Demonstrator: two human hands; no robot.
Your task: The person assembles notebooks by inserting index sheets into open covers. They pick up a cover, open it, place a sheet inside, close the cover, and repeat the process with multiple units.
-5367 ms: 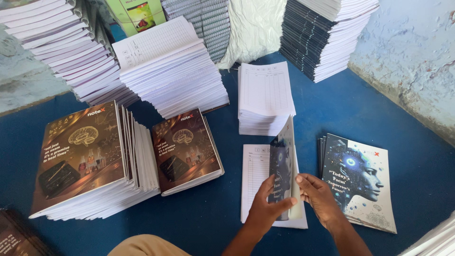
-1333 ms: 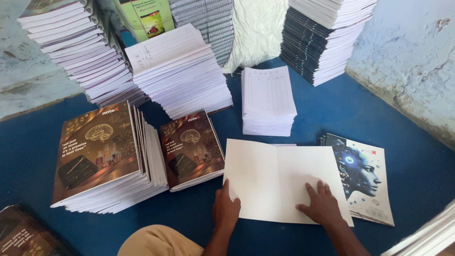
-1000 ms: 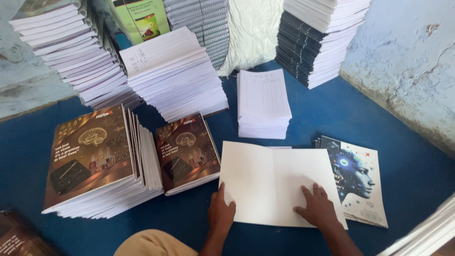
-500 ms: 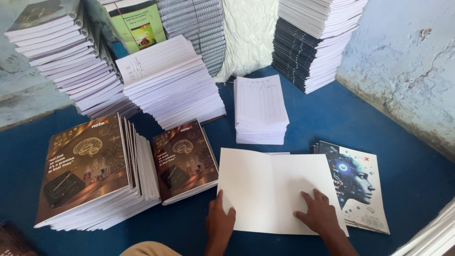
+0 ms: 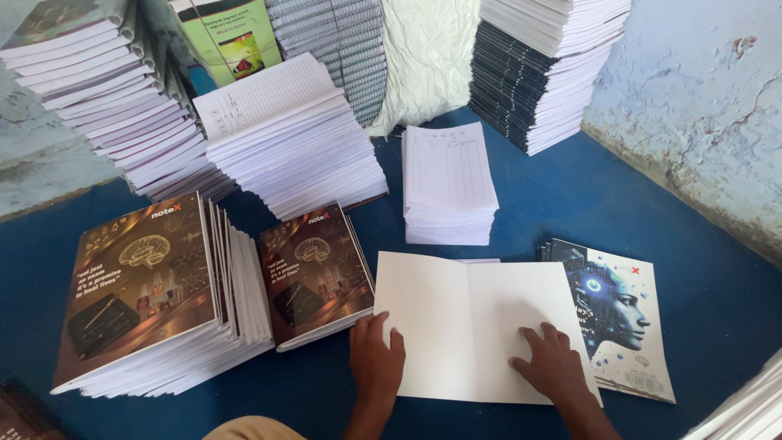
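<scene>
A white cover sheet (image 5: 464,318) lies opened flat, blank side up, on the blue floor in front of me. My left hand (image 5: 375,358) rests palm down at its left edge, fingers together. My right hand (image 5: 554,367) presses flat on its right half, fingers spread. To the right lies a small pile of covers with a blue robotic face (image 5: 623,318). Behind the sheet stands a pile of ruled white page blocks (image 5: 448,183). A short stack of brown brain-pattern notebooks (image 5: 314,273) sits just left of my left hand.
A taller slanted stack of brown notebooks (image 5: 155,297) stands at left. Large piles of white page blocks (image 5: 285,134) and dark-edged books (image 5: 538,73) line the back wall, beside a green book (image 5: 232,37). A rough pale blue wall (image 5: 700,114) rises at right.
Earlier I held a folded cover upright over a page block; now it lies spread flat with both hands pressing on it. Over the last second the hands barely moved.
</scene>
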